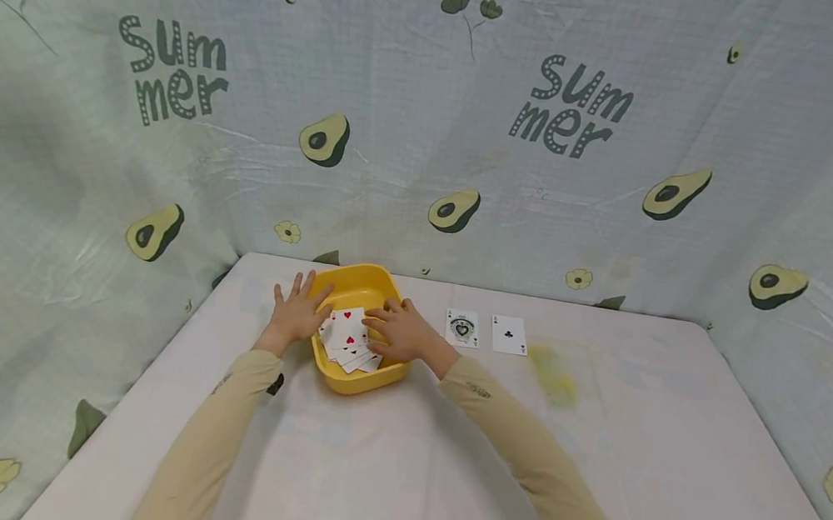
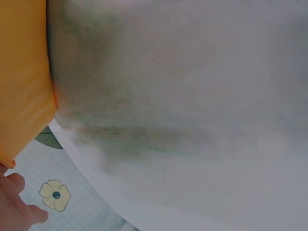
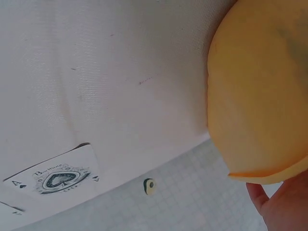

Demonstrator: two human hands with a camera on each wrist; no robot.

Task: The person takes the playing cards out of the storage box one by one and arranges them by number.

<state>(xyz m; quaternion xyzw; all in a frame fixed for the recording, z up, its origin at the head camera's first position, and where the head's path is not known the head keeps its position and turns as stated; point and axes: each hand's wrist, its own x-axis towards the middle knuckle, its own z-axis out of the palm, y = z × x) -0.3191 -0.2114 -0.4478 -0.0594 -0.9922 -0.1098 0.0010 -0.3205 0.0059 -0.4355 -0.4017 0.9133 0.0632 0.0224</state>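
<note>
One square yellow plastic tub (image 1: 353,381) on the pale tabletop (image 1: 440,480), a loose heap of playing cards (image 1: 348,341) inside. Left hand (image 1: 297,309) flat against its left rim, fingers spread. Right hand (image 1: 398,331) reaching in, fingers on the heap — pinching or not, cannot tell. Two aces laid out right — ace of spades (image 1: 462,329), ace of clubs (image 1: 510,335). "Summer" printed twice on the avocado-patterned backdrop (image 1: 619,187).

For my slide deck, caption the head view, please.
Both hands at a yellow bowl of playing cards: left hand on its rim, right hand on the cards; two aces lie beside.
</note>
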